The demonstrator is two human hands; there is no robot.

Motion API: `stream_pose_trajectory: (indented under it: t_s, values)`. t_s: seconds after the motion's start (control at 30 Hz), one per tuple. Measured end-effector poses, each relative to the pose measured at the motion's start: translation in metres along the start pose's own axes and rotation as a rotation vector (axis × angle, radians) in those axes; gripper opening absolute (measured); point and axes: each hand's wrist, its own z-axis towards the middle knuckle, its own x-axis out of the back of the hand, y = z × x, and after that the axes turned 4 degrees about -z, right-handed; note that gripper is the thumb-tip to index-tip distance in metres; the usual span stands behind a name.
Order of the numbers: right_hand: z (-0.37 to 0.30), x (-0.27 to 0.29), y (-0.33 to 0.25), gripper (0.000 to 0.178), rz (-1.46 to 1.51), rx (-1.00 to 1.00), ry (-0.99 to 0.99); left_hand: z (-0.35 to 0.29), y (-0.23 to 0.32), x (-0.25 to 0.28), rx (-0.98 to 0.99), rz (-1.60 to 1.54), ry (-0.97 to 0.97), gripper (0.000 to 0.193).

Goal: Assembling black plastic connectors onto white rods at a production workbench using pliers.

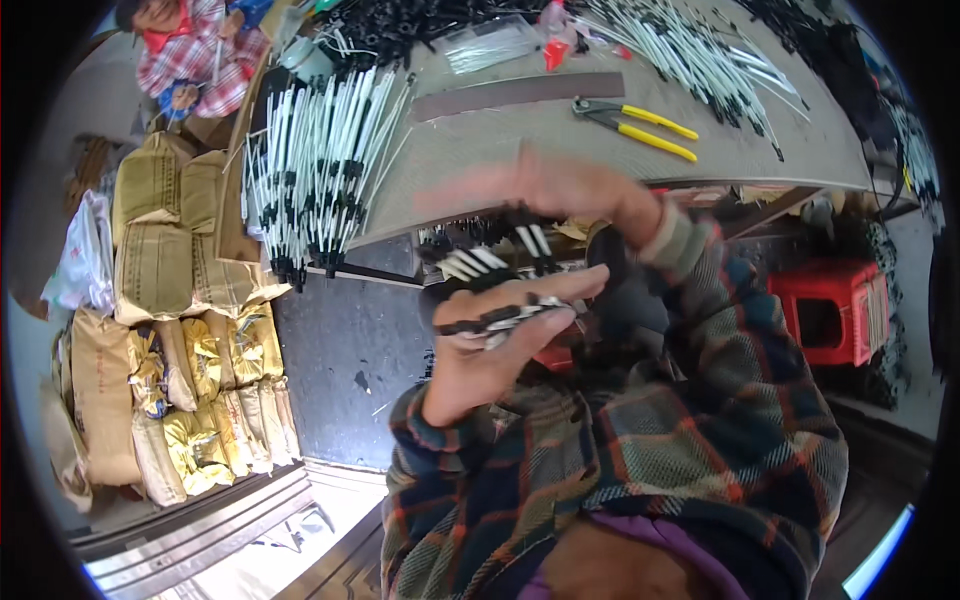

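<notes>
My left hand [480,365] is closed around a bundle of thin black-and-white rods [478,264], held low in front of the table's near edge. Some rods lie across the palm under the thumb, and others stick out past the fingers. Above it, over the table edge, my right hand [570,185] is smeared by motion, so its fingers and anything in them are not clear. Beyond it on the table [480,140] lie a dark flat strip [520,97] and pliers [640,128] with yellow handles. A large pile of similar white rods with black ends [320,170] rests at the table's left.
More white rods [690,65] are spread at the far right, with a clear plastic bag of rods [487,45] at the back. Brown paper-wrapped packages [160,270] stack up on the left. A red stool [825,310] stands right. Another person [200,55] sits far left.
</notes>
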Motion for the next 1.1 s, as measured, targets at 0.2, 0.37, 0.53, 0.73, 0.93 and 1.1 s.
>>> stream_pose_trajectory:
  t_s: [0.2, 0.37, 0.53, 0.73, 0.93, 1.1]
  values:
    - [-0.068, -0.081, 0.035, 0.091, 0.613, -0.357, 0.151, 0.018, 0.027, 0.005, 0.077, -0.31, 0.058, 0.03]
    - [-0.095, -0.129, 0.043, 0.073, 1.042, -0.433, 0.239, 0.04, 0.034, 0.005, 0.108, -0.182, 0.109, 0.047]
    - [-0.14, -0.161, 0.103, 0.052, 0.906, -0.472, 0.242, 0.049, 0.029, 0.006, 0.057, -0.14, -0.092, 0.046]
    - [-0.105, -0.109, 0.066, 0.078, 0.831, -0.276, 0.248, 0.005, 0.009, 0.012, -0.362, 0.054, -0.674, 0.023]
    - [-0.057, -0.064, 0.039, 0.105, 0.774, -0.105, 0.251, 0.019, -0.03, 0.023, -0.521, 0.305, -0.661, 0.025]
    - [-0.053, -0.022, 0.051, 0.096, 0.954, -0.349, 0.5, 0.056, -0.058, 0.04, -0.269, 0.227, -0.626, 0.024]
